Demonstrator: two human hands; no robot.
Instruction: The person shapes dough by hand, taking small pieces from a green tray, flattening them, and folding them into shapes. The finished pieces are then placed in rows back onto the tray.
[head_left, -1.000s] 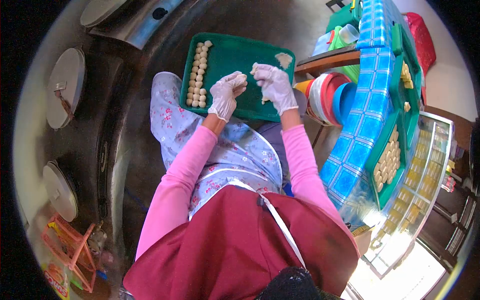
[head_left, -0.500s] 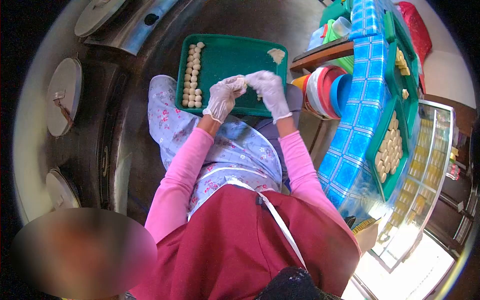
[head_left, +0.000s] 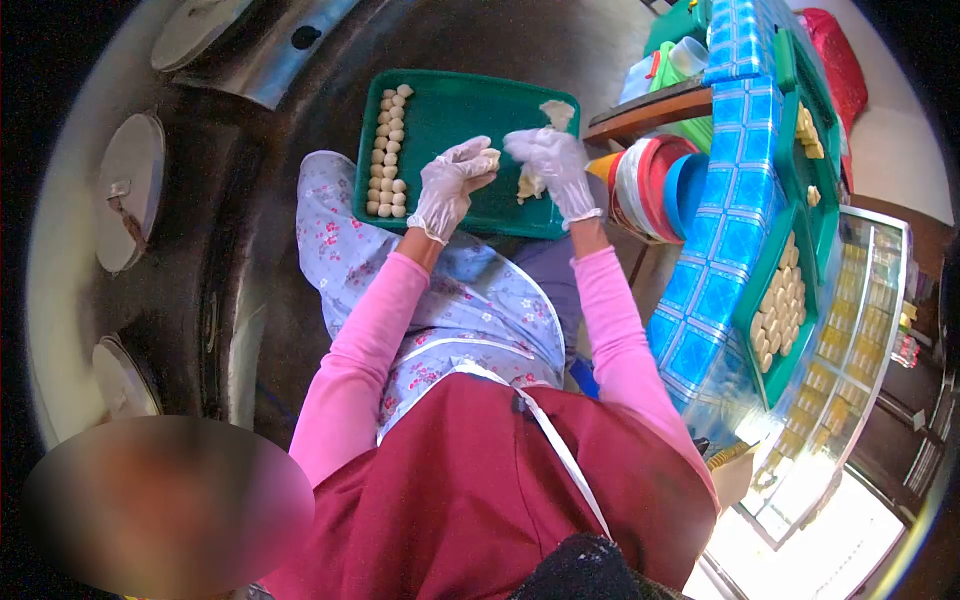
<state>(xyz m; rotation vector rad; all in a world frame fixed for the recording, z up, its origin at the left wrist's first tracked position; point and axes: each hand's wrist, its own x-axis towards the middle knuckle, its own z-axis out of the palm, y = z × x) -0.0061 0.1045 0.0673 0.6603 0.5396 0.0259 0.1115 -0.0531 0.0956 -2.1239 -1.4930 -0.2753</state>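
Observation:
My left hand, in a thin white glove, is closed around a small pale piece of dough that shows at its fingertips. To its right is my gloved right hand, a short gap away, its fingers curled over; whatever may be inside them is hidden. Both hands are above a green tray at my lap. Rows of small round dough balls line the tray's left side. A ragged lump of dough shows just under my right hand, partly covered by it. Flour-like pale residue marks the far right corner.
To the right stands a table with a blue checked cloth, bearing green trays with shaped dough pieces. Stacked buckets and a blue basin sit beside it. Round pale lids are along the left.
My hands have moved apart, the right one shifting right and away from the dough in the left. More of the dough lump under the right hand now shows.

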